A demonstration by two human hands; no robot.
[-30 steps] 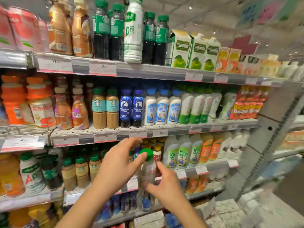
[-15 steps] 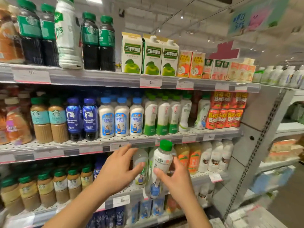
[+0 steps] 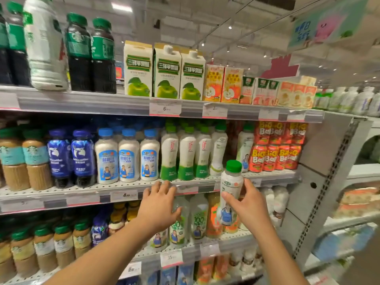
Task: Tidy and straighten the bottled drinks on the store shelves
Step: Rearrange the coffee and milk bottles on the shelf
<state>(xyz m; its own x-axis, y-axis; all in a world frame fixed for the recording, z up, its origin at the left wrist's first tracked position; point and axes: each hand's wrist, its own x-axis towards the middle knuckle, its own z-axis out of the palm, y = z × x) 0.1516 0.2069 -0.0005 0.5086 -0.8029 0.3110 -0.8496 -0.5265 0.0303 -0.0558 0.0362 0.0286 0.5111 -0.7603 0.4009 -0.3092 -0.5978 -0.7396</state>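
**Inspector A:** Change since 1 second ago?

**Inspector B:** White plastic bottle with green screw cap (image 3: 231, 188) raised from in front of the lower shelf to the level of the grey perforated middle shelf (image 3: 123, 187), and carried rightward. Now held off the shelf, upright with a slight tilt, cap level with the bases of the middle-shelf bottles. Right hand (image 3: 246, 204) wrapped round its waist, thumb across the label. Left hand (image 3: 159, 204) flat, fingers straight, lying against a clear bottle with green label (image 3: 178, 221) just below the middle shelf edge; holding nothing.

**Inspector A:** Meaning for the task?

**Inspector B:** Judged a misplaced bottle in transit, not yet re-shelved. Likely destination: the gap on the middle shelf beside the white bottle with green cap and figure label (image 3: 244, 149), of similar look. Match not confirmed.

**Inspector A:** Legible writing?

**Inspector B:** On the middle shelf: "if" on 3 white-and-green waisted bottles (image 3: 186, 155); "BiG Ball" on red-orange packs (image 3: 277, 147); Chinese characters on 3 blue-capped white bottles (image 3: 127, 155). Above the middle shelf: Chinese characters on 3 cream cartons with green apples (image 3: 166, 73); tag reading "6" (image 3: 165, 109). Below it: "100" on a clear bottle (image 3: 198, 220); tag "15" (image 3: 170, 257). Held bottle's text too blurred to read.
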